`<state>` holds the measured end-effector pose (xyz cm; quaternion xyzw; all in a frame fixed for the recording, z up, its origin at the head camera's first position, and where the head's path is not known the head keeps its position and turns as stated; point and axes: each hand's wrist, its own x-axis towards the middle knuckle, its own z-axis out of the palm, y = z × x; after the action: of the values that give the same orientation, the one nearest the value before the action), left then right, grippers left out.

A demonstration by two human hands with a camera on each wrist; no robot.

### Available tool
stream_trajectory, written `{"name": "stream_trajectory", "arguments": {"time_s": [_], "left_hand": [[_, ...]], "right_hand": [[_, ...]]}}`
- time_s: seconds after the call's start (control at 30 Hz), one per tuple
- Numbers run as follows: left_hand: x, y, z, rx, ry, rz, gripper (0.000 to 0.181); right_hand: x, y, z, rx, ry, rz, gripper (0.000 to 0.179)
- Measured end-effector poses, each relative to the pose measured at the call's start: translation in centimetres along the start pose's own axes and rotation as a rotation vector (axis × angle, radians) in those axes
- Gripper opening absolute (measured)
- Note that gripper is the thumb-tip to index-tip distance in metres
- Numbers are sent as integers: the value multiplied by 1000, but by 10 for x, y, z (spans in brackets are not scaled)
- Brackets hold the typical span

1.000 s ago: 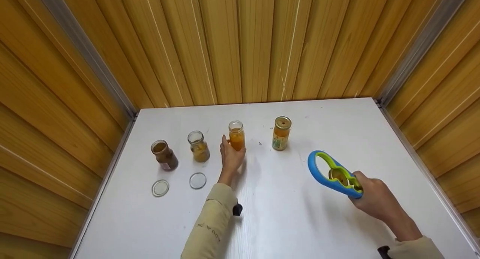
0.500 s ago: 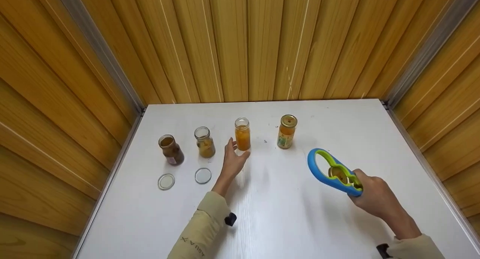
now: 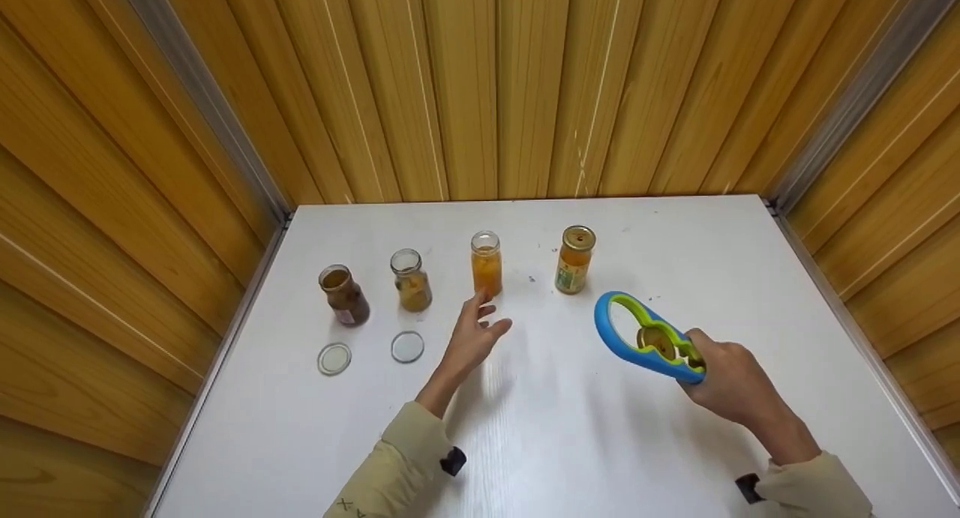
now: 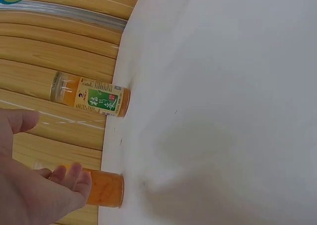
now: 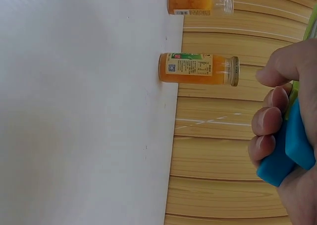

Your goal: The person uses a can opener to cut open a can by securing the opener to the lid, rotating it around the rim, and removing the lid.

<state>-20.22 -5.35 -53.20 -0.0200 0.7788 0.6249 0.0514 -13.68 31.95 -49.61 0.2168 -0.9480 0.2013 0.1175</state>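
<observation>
My left hand (image 3: 472,342) hovers just in front of an open glass jar of orange fruit (image 3: 487,269), fingers loosely bent and thumb apart; it holds nothing. In the left wrist view its fingers overlap that jar. My right hand (image 3: 731,379) grips the handles of a blue and green jar opener (image 3: 636,357), raised over the table's right side. A gold lid (image 3: 657,342) sits in the opener's green notches. Between the hands, farther back, stands a labelled jar of orange fruit (image 3: 572,269) with its gold lid on.
Left of the hands stand an open jar of yellowish contents (image 3: 414,289) and an open brown jar (image 3: 349,304). Two loose lids (image 3: 407,347) lie flat before them. Wood-panelled walls (image 3: 525,91) border the white table (image 3: 540,443) at the back and sides.
My left hand has let go of the open orange jar and drawn back a little toward me. My right hand has shifted slightly left with the jar opener.
</observation>
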Motion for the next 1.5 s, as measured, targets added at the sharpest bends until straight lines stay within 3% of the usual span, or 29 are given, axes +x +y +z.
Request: {"name": "stream_trajectory", "arguments": {"time_s": [0.5, 0.77, 1.07, 1.5], "left_hand": [[-19, 3, -4, -129, -207, -7, 72], [-32, 9, -1, -136, -297, -44, 59], [-47, 11, 3, -227, -378, -45, 59], [-53, 8, 8, -292, -547, -73, 51]], "right_hand": [[11, -24, 9, -10, 24, -85, 42], [17, -36, 14, -13, 11, -97, 45], [22, -50, 22, -19, 1, -145, 45], [24, -63, 35, 10, -39, -206, 48]]}}
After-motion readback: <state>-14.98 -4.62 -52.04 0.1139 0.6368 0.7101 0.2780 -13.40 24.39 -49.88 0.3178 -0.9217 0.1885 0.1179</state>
